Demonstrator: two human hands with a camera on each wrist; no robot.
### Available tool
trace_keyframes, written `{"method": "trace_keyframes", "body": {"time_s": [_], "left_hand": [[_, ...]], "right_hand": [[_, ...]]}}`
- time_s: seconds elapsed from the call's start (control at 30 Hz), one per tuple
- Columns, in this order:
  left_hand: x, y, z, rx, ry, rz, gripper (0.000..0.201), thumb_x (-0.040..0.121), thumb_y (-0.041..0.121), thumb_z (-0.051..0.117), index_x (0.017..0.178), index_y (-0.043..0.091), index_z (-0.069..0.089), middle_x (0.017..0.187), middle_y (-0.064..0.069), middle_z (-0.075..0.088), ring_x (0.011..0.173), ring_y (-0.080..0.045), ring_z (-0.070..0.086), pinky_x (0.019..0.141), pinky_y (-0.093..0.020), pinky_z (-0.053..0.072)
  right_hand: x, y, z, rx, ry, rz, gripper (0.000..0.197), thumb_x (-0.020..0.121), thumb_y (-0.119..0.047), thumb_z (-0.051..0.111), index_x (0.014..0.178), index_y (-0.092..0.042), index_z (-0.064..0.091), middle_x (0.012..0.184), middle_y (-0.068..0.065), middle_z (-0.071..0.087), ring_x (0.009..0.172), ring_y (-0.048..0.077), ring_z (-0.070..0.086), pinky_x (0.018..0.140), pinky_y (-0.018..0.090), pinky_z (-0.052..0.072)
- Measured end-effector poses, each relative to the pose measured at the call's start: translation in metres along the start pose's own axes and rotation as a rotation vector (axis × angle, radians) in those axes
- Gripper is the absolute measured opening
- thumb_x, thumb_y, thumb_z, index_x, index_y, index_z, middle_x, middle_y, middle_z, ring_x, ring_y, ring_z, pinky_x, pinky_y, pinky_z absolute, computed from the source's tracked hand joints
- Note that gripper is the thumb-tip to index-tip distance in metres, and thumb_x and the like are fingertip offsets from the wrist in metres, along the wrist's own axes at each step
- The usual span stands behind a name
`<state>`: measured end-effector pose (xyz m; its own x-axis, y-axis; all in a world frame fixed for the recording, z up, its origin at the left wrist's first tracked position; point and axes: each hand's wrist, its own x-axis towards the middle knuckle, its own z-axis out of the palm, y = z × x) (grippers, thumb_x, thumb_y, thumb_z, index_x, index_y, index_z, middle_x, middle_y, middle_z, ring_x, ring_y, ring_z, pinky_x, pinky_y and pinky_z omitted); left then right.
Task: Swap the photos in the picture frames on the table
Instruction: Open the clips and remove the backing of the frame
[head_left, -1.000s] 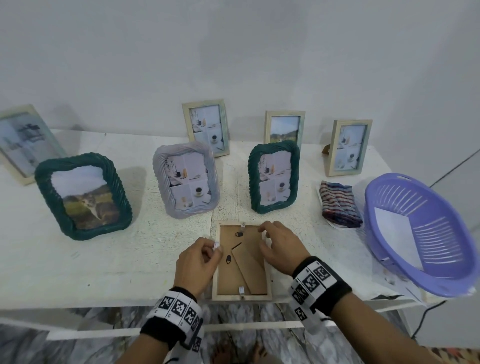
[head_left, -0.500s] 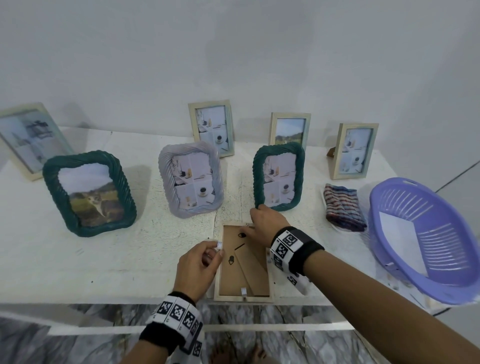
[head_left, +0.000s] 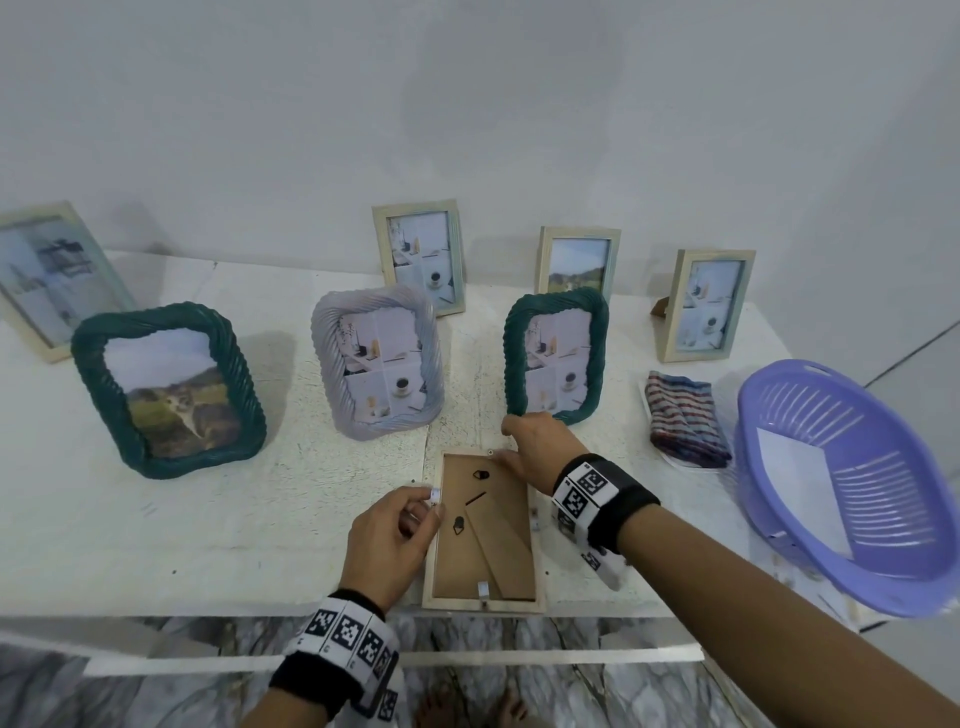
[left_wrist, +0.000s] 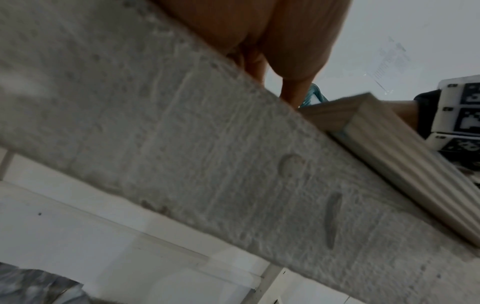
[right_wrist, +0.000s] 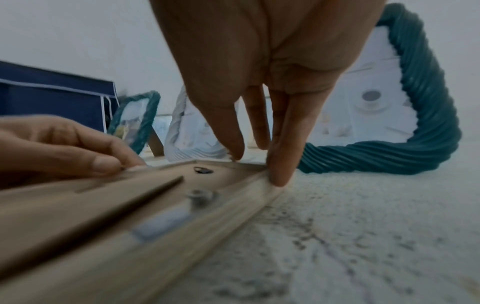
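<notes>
A light wooden frame (head_left: 485, 530) lies face down near the table's front edge, its brown backing board and folded stand showing. My left hand (head_left: 431, 506) pinches a small metal tab on the frame's left edge. My right hand (head_left: 506, 441) reaches over the frame's top right corner. In the right wrist view its fingers (right_wrist: 280, 164) point straight down; one touches the top edge by a tab, another presses the corner of the frame (right_wrist: 259, 185). The left wrist view shows the frame's ribbed side (left_wrist: 389, 156) on the table.
Standing behind are a green frame with a cat photo (head_left: 169, 389), a lilac frame (head_left: 379, 364) and a green frame (head_left: 557, 356) close to my right hand. Several wooden frames line the wall. A striped cloth (head_left: 683, 418) and a purple basket (head_left: 852, 483) sit at the right.
My right hand has moved from the frame's right side up to its top right corner. My left hand has stayed at the tab on the left edge.
</notes>
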<state>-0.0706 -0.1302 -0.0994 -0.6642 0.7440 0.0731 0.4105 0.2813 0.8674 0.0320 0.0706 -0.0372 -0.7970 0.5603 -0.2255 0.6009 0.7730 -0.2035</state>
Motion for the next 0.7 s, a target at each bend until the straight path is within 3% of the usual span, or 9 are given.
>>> {"method": "trace_keyframes", "body": {"time_s": [0.17,0.23,0.37,0.43,0.53,0.7], "left_hand": [[0.000,0.000,0.001,-0.002,0.015,-0.012,0.012,0.084,0.026,0.073,0.095,0.027,0.070,0.072,0.011,0.065,0.072,-0.006,0.062,0.065,-0.019,0.050],[-0.001,0.000,0.002,-0.005,0.022,-0.016,0.013,0.084,0.026,0.074,0.096,0.026,0.070,0.072,0.011,0.065,0.071,-0.006,0.062,0.065,-0.020,0.051],[0.000,-0.001,0.001,-0.003,0.015,-0.004,0.015,0.084,0.025,0.074,0.098,0.025,0.070,0.074,0.012,0.066,0.070,-0.006,0.062,0.066,-0.018,0.051],[0.000,-0.001,0.001,-0.004,0.011,-0.005,0.015,0.083,0.025,0.074,0.098,0.025,0.070,0.074,0.012,0.066,0.072,-0.006,0.062,0.066,-0.018,0.050],[0.000,0.000,0.000,-0.015,0.009,-0.002,0.015,0.083,0.024,0.075,0.098,0.024,0.070,0.074,0.012,0.066,0.072,-0.006,0.062,0.066,-0.016,0.050],[0.000,-0.002,0.000,-0.023,0.000,-0.005,0.015,0.084,0.023,0.074,0.098,0.023,0.070,0.075,0.009,0.066,0.072,-0.008,0.062,0.066,-0.020,0.052]], "right_hand": [[-0.035,-0.012,0.006,0.115,0.134,-0.042,0.034,0.094,-0.031,0.051,0.122,-0.013,0.053,0.108,0.007,0.056,0.093,0.025,0.057,0.079,0.038,0.051],[-0.061,-0.021,0.014,0.100,0.166,-0.099,0.026,0.093,-0.030,0.052,0.113,-0.014,0.057,0.106,0.004,0.053,0.091,0.020,0.051,0.078,0.034,0.050],[-0.115,-0.040,0.034,0.052,0.194,-0.221,0.018,0.084,-0.036,0.059,0.077,-0.019,0.056,0.080,-0.004,0.051,0.069,0.010,0.043,0.059,0.020,0.039],[-0.132,-0.043,0.045,0.000,0.178,-0.237,0.022,0.081,-0.044,0.058,0.074,-0.023,0.054,0.079,-0.006,0.049,0.069,0.010,0.043,0.057,0.019,0.037],[-0.143,-0.049,0.056,-0.035,0.192,-0.184,0.029,0.074,-0.052,0.058,0.072,-0.023,0.055,0.080,-0.004,0.049,0.069,0.015,0.047,0.055,0.026,0.043],[-0.143,-0.057,0.068,-0.013,0.251,-0.087,0.019,0.071,-0.044,0.057,0.074,-0.025,0.053,0.080,-0.005,0.047,0.068,0.016,0.047,0.058,0.026,0.041]]}}
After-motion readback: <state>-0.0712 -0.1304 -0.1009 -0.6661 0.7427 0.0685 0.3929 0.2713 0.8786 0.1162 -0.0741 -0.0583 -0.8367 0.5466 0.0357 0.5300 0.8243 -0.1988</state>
